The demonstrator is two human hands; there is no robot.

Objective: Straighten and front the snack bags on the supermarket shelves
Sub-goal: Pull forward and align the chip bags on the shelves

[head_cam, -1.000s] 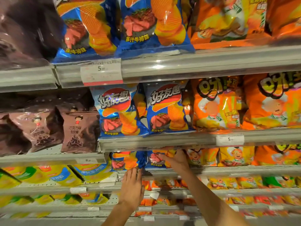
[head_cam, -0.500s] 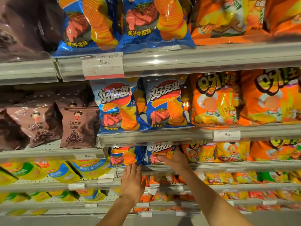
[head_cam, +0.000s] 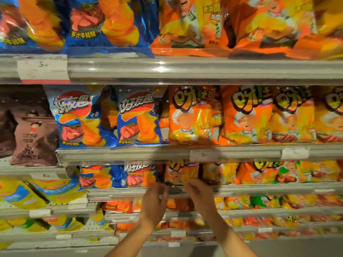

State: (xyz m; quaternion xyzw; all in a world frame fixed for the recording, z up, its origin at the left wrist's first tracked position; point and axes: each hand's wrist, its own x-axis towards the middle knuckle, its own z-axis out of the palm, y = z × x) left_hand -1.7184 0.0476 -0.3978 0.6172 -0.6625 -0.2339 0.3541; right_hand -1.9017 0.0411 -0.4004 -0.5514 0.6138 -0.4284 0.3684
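while both hands' blurred fingers [head_cam: 163, 189] hang loosely spread, empty, the orange snack bag [head_cam: 181, 173] sits just above them.

One view only: head cam, wide-angle, facing straight into the supermarket shelves [head_cam: 185, 71] at close range, tilted slightly down. Top of frame cuts off the upper-row bags; a bare strip of floor runs along the bottom edge. Shelf rails bow w/ lens distortion. Both forearms enter from bottom centre, left hand [head_cam: 155, 198] and right hand [head_cam: 199, 194] reaching fwd at lower centre. Motion blur throughout, esp. toward the edges.
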